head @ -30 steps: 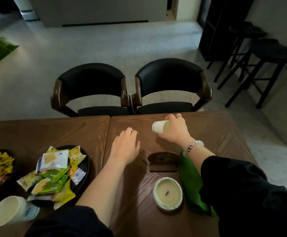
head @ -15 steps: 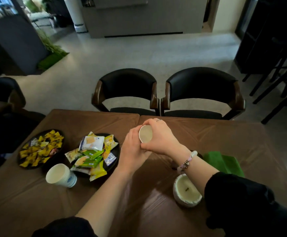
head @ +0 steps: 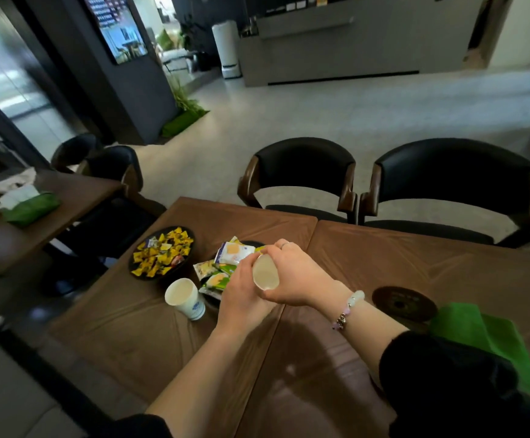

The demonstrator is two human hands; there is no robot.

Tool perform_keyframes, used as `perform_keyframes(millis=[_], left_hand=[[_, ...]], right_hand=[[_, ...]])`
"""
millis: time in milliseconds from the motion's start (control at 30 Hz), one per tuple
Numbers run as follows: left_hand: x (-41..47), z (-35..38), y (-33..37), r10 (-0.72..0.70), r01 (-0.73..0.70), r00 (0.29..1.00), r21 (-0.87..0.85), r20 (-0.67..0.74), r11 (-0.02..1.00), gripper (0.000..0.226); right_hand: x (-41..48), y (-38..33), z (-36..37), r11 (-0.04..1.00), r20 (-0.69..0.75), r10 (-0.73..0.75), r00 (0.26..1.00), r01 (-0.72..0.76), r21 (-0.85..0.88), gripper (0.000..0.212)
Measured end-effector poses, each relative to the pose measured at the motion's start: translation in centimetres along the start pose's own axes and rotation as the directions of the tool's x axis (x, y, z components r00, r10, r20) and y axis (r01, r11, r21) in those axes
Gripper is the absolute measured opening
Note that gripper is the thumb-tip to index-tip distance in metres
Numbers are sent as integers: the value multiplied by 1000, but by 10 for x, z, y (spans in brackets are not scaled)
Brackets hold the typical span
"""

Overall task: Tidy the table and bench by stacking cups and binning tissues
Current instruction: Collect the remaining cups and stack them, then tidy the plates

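A white paper cup (head: 266, 274) is held above the brown table (head: 415, 267), tilted so its open mouth faces me. My right hand (head: 295, 279) grips it from the right, fingers curled over its top. From the left, my left hand (head: 241, 292) closes round the same cup, thumb along its side. A second white paper cup with a blue logo (head: 184, 297) stands upright on the table just left of my hands, beside the snack plate. White tissues stick out of a green tissue pack (head: 27, 205) on the neighbouring table at far left.
Two dark plates hold snacks: yellow sweets (head: 162, 254) and wrapped packets (head: 222, 263). A green pack (head: 484, 339) lies at my right forearm, next to a round table socket (head: 402, 301). Two black chairs (head: 301, 175) face the far edge.
My right hand carried the cup leftwards from the table's far middle, and my left hand came up off the table and closed round it. My view swung left; the candle left the frame.
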State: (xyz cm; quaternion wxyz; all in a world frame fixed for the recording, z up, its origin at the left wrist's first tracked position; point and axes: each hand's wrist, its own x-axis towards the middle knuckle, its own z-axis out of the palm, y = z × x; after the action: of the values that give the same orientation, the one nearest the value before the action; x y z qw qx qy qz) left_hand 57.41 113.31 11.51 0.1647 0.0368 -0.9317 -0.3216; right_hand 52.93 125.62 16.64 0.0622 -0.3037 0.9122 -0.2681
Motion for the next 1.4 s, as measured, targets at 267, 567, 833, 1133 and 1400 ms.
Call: perform_keyframes(millis=[267, 567, 833, 1133, 1400], left_hand=[[-4, -28, -51, -55, 53, 996, -29, -72, 998, 84], [21, -75, -136, -113, 111, 993, -67, -40, 992, 85], [41, -99, -202, -119, 132, 987, -119, 110, 984, 92], [46, -103, -248, 138, -131, 947, -43, 290, 990, 83], [49, -102, -280, 256, -289, 875, 18, 411, 957, 97]], right_hand=[[33, -41, 27, 991, 44, -89, 995, 93, -94, 66], [93, -99, 70, 991, 67, -82, 994, 88, -102, 66], [140, -129, 110, 995, 129, 2, 992, 11, -102, 76], [152, -131, 143, 980, 161, 122, 979, -93, -176, 67], [152, -124, 171, 946, 190, 274, 943, -229, -228, 79]])
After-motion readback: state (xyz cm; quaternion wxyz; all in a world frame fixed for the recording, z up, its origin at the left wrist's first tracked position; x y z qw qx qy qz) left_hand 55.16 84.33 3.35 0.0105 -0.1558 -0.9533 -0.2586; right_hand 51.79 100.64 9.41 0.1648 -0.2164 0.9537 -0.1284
